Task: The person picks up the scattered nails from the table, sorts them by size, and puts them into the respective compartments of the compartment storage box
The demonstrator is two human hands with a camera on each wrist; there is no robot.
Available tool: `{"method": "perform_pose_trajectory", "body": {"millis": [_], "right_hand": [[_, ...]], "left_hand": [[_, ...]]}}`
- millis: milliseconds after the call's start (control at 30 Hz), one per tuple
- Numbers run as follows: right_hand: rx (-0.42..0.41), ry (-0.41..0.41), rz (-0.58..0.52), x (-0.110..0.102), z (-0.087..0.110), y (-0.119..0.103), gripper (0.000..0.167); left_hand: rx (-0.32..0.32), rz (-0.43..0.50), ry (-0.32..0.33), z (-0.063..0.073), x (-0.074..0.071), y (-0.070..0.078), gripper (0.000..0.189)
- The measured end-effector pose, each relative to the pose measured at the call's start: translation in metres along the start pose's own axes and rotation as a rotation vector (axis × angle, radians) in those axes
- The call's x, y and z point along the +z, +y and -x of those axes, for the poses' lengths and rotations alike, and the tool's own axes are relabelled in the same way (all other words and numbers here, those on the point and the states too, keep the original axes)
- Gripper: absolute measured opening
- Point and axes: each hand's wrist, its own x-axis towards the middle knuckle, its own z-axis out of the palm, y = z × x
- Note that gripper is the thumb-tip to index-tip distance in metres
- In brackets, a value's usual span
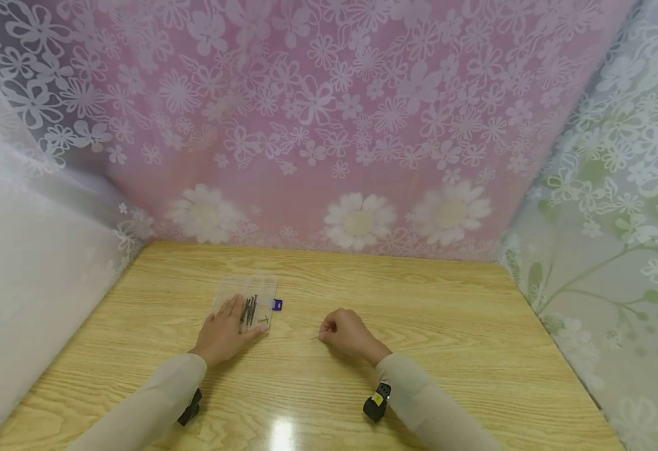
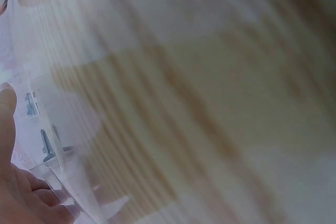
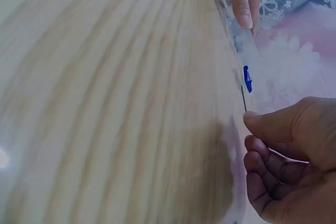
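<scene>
A clear plastic box (image 1: pixel 261 285) with a blue latch (image 1: pixel 277 305) lies on the wooden table. Inside are several long dark screws or nails (image 1: pixel 251 309) and a few shorter ones (image 1: pixel 263 320). My left hand (image 1: pixel 224 332) rests over the box's left part, fingers spread, thumb along its near edge. To the right, my right hand (image 1: pixel 348 335) is low over the table. Its thumb and forefinger pinch a thin nail-like metal piece (image 3: pixel 243 98), which points toward the box; its gripped end is hidden. The other fingers curl loosely.
The wood-grain table (image 1: pixel 447 326) reaches back to a pink flowered curtain (image 1: pixel 329 125). Pale sheets hang at the left (image 1: pixel 35 250) and right (image 1: pixel 616 250). Each wrist carries a small black camera (image 1: pixel 376 404).
</scene>
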Motion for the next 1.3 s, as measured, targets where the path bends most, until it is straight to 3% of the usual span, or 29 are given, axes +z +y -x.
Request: {"method": "perform_pose_trajectory", "body": {"millis": [667, 933, 1300], "right_hand": [[0.082, 0.132, -0.119, 0.024, -0.044, -0.047, 0.009], [0.120, 0.166, -0.188, 0.040, -0.056, -0.056, 0.009], [0.138, 0.187, -0.188, 0.049, -0.067, -0.063, 0.010]], "left_hand": [[-0.003, -0.003, 0.008, 0.000, 0.001, -0.002, 0.101], [-0.003, -0.001, 0.010, -0.001, 0.002, -0.001, 0.100], [0.003, 0.014, 0.008, -0.001, 0.001, -0.002, 0.101]]}}
